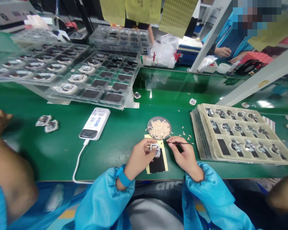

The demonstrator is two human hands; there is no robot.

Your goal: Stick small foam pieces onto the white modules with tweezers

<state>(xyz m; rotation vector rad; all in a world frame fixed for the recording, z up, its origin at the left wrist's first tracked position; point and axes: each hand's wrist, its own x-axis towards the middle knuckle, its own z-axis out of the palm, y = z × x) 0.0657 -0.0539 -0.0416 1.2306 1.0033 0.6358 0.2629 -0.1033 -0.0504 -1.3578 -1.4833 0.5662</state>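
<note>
Between the fingers and thumb of my left hand [139, 157] is a small white electronics housing [155, 149] with dark parts inside. My right hand [185, 157] is closed in a pinch on thin dark tweezers [180, 143], whose tip points left towards the housing. Whether the tip grips a tiny part is too small to tell. Beneath the housing lies a black pad [157, 165] on a yellow sheet [166, 163]. Just beyond both hands stands a round dish [148, 127] full of tiny pale pieces, with several loose pieces [183, 133] scattered to its right.
A white power bank [96, 123] with a cable lies left, near two white housings [51, 126]. Stacked beige trays [201, 135] of metal parts stand right. Clear trays [121, 103] rest on a raised shelf. A co-worker's arm [9, 172] is close at left; another person works across.
</note>
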